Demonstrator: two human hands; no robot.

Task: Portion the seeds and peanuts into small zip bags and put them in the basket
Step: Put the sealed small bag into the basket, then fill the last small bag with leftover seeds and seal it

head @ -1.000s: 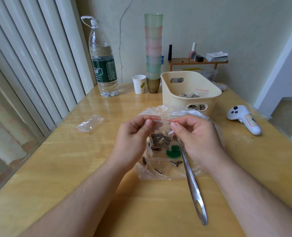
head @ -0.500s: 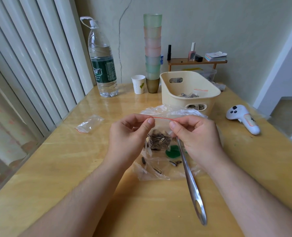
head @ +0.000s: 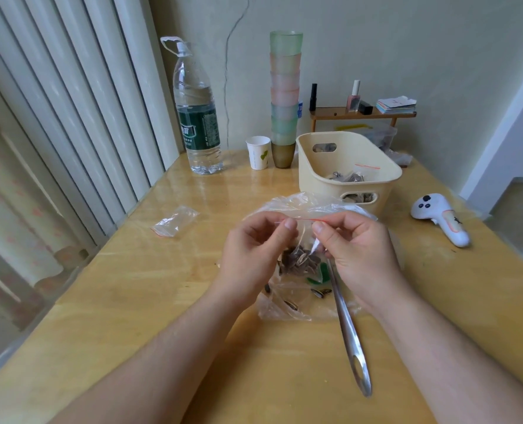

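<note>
Our left hand (head: 255, 255) and right hand (head: 356, 255) pinch the red zip strip of the small zip bag (head: 300, 255) of sunflower seeds, raised slightly higher above the worktop (head: 131, 301) than a second ago; sealing continues, so the cream basket (head: 345, 160) must wait.

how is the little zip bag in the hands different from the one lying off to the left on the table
The held zip bag has sunflower seeds in its bottom; the spare zip bag looks empty. The held one hangs upright, pinched at its red strip by the left hand and right hand; the spare lies flat, untouched. Both are small, clear, red-edged.
</note>
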